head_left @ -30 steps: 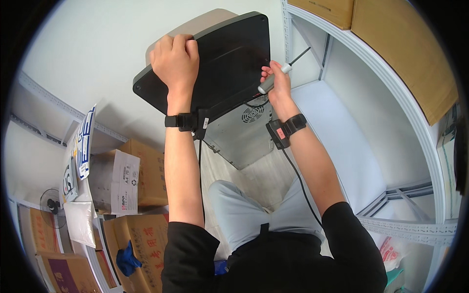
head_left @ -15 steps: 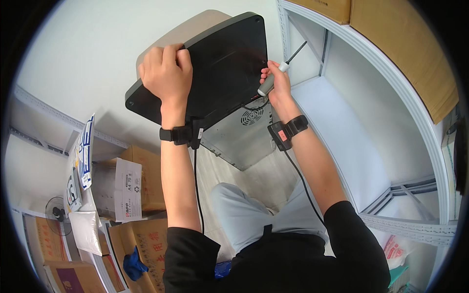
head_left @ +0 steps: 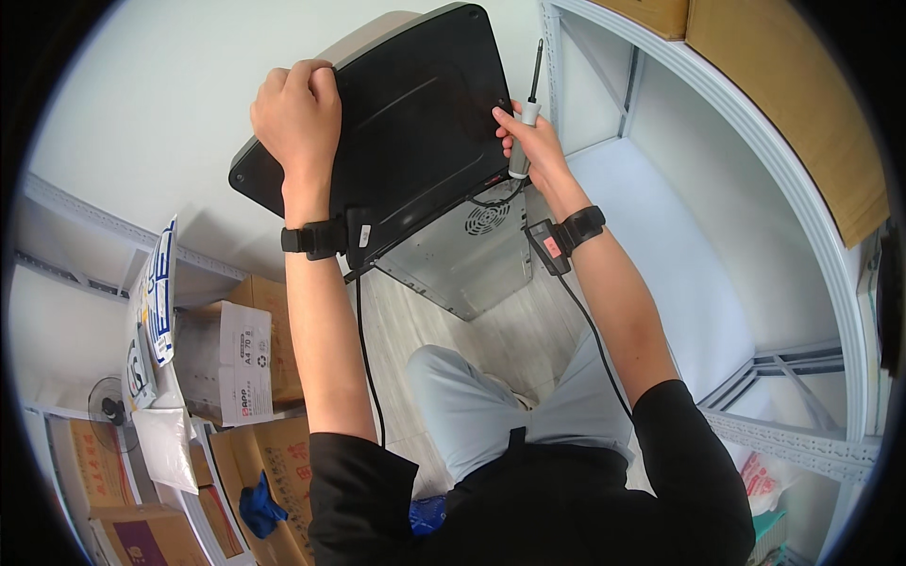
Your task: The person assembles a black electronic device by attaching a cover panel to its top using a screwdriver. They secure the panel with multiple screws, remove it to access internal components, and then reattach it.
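A large black panel (head_left: 415, 132) with rounded corners stands tilted over a grey metal box (head_left: 453, 269) with a round vent grille. A short black cable (head_left: 495, 200) runs near the panel's lower right edge and the box. My left hand (head_left: 300, 123) is closed over the panel's upper left edge, its fingertips hidden behind it. My right hand (head_left: 538, 149) holds a screwdriver (head_left: 530, 118) with a grey handle, its dark shaft pointing up and away. The thumb of that hand is at the panel's right edge, close to a corner hole.
Metal shelving (head_left: 651, 217) rises on the right, with cardboard boxes (head_left: 783, 104) on top. To the left, shelves hold more cardboard boxes (head_left: 288, 462), a white packet (head_left: 170, 448) and a small fan (head_left: 111, 410). Cables hang from both wrist straps. A white wall (head_left: 142, 123) stands behind the panel.
The panel and my left hand have shifted slightly up and left. The screwdriver in my right hand has swung from slanting right to nearly upright, and the right thumb has moved along the panel's edge.
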`<state>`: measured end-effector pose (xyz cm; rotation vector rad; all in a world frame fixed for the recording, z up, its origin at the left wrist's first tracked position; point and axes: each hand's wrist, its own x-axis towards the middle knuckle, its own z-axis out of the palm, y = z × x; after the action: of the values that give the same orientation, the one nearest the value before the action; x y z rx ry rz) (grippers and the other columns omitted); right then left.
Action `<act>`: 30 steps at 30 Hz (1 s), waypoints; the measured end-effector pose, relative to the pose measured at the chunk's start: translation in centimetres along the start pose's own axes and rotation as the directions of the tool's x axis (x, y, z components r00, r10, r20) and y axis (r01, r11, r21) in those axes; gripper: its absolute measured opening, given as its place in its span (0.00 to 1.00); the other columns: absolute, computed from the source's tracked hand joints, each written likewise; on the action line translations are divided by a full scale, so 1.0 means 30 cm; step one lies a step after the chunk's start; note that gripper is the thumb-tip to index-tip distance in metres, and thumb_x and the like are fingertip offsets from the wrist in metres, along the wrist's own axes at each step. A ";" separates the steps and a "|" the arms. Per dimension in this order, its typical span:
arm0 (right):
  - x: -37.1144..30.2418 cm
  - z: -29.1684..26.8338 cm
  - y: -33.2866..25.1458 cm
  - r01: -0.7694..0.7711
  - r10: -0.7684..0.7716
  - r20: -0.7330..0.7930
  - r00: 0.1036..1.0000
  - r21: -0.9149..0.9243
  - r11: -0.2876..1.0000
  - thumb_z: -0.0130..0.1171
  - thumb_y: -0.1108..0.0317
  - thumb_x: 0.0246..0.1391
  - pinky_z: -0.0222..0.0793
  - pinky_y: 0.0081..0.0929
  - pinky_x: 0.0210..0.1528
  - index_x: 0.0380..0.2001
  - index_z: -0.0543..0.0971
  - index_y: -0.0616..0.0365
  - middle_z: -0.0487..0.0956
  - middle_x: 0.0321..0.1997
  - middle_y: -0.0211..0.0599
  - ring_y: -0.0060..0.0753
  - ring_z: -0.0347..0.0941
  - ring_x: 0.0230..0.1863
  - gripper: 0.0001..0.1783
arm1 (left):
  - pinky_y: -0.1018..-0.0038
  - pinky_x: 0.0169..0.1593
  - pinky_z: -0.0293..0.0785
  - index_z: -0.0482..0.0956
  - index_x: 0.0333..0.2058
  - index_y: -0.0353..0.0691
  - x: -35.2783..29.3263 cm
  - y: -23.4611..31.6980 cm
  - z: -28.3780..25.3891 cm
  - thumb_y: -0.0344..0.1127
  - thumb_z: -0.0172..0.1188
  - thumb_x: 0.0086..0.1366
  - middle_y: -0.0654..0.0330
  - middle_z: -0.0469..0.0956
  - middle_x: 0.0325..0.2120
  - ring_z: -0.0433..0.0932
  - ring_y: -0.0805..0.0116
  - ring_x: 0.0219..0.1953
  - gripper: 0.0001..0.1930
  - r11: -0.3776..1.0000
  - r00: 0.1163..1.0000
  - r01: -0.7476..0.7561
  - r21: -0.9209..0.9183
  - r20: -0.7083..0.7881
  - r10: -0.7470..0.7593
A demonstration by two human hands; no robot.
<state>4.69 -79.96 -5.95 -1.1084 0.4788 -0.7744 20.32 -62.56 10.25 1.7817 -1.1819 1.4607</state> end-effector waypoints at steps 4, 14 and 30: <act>0.010 0.004 -0.009 -0.017 0.017 0.024 1.000 -0.009 1.000 0.67 0.56 0.48 0.65 0.17 0.25 0.58 0.64 0.63 0.73 0.25 0.27 0.16 0.68 0.24 0.39 | 0.66 0.30 0.65 0.82 0.23 0.46 0.008 -0.013 -0.015 0.33 0.55 0.56 0.62 0.71 0.17 0.71 0.61 0.23 0.07 0.999 0.996 0.051 0.008 0.078 -0.052; 0.012 0.007 -0.007 0.013 -0.010 0.032 0.999 -0.101 0.995 0.67 0.55 0.49 0.64 0.17 0.22 0.59 0.64 0.62 0.73 0.23 0.27 0.16 0.67 0.22 0.39 | 0.64 0.36 0.69 0.82 0.30 0.44 0.007 -0.041 -0.022 0.30 0.55 0.55 0.59 0.76 0.24 0.75 0.58 0.30 0.06 0.999 0.999 -0.029 -0.036 -0.028 0.028; -0.033 0.062 -0.023 0.125 -0.272 -0.261 0.926 -0.469 0.875 0.64 0.58 0.47 0.70 0.26 0.30 0.53 0.67 0.63 0.72 0.27 0.35 0.29 0.70 0.26 0.33 | 0.73 0.50 0.72 0.75 0.40 0.33 -0.160 -0.289 -0.174 0.26 0.45 0.67 0.54 0.79 0.35 0.77 0.65 0.42 0.09 -0.053 0.743 0.446 -0.894 0.402 -0.535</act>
<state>5.10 -78.24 -4.62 -1.4840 0.8575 -1.0716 25.30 -52.79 8.03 0.8962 -0.8509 0.0460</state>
